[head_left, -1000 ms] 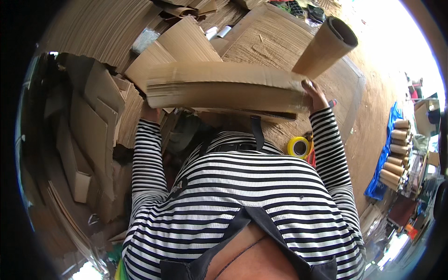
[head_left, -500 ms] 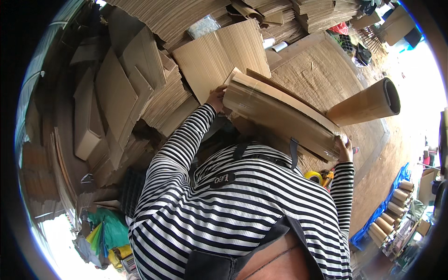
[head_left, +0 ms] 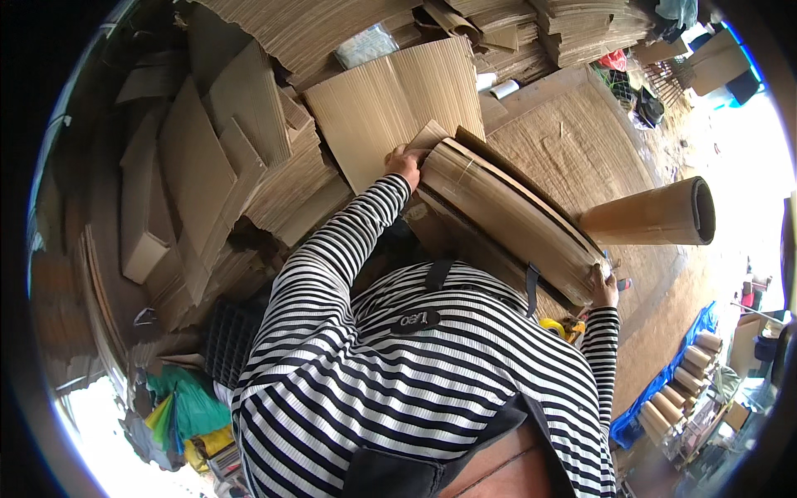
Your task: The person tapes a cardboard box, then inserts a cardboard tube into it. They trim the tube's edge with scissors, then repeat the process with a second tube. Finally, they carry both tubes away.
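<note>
Both hands hold a long folded piece of brown cardboard (head_left: 506,216) that slants down from upper left to lower right, close to my body. At its far left end my left hand (head_left: 404,167) grips the edge. My right hand (head_left: 603,286) is closed round the near right end, its fingers partly hidden by the cardboard. Just beyond it on the wooden table (head_left: 548,153), a rolled cardboard tube (head_left: 656,214) lies with its round end toward the right. A flat cardboard sheet (head_left: 398,95) lies behind my left hand.
Stacked cardboard sheets (head_left: 274,178) fill the left side, with more stacks (head_left: 332,37) at the back. A roll of yellow tape (head_left: 551,326) sits by my right forearm. Several cardboard tubes (head_left: 687,382) lie on blue plastic at the lower right. A black crate (head_left: 226,340) stands by my left side.
The left end of the folded cardboard has shifted right, and its outer face now looks more rounded. My left hand has moved right and my right hand slightly nearer.
</note>
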Available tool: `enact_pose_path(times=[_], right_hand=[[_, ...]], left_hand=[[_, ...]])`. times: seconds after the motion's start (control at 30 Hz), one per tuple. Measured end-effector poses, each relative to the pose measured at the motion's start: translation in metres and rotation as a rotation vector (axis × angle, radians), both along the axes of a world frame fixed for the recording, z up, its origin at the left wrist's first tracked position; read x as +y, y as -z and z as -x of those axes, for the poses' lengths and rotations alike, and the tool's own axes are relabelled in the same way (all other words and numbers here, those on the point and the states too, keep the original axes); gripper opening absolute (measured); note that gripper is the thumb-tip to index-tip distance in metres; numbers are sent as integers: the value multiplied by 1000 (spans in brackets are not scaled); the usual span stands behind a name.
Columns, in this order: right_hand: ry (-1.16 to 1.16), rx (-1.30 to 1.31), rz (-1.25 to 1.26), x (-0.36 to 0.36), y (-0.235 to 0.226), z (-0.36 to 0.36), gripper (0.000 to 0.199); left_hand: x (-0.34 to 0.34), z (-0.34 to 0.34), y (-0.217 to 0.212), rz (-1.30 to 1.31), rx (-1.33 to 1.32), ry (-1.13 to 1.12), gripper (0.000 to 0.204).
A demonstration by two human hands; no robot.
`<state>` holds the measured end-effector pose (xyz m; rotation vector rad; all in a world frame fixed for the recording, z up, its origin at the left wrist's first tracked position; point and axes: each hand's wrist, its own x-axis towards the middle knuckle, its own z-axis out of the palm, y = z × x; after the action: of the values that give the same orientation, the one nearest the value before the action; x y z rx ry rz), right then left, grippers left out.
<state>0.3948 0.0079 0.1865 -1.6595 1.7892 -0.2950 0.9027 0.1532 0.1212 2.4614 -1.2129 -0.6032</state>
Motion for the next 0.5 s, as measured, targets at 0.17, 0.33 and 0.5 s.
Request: enact_pose_path(times=[0.17,0.33,0.5], right_hand=[[89,128,-215,-4,9,-10,72],[46,126,-191,4,20,2,77],[64,109,-211,14,1,-5,61]], left_hand=[[-8,-11,-1,133,126,-30,50],[-11,-8,2,380,-65,135,78],[-14,-27,13,291,-448,421,56]])
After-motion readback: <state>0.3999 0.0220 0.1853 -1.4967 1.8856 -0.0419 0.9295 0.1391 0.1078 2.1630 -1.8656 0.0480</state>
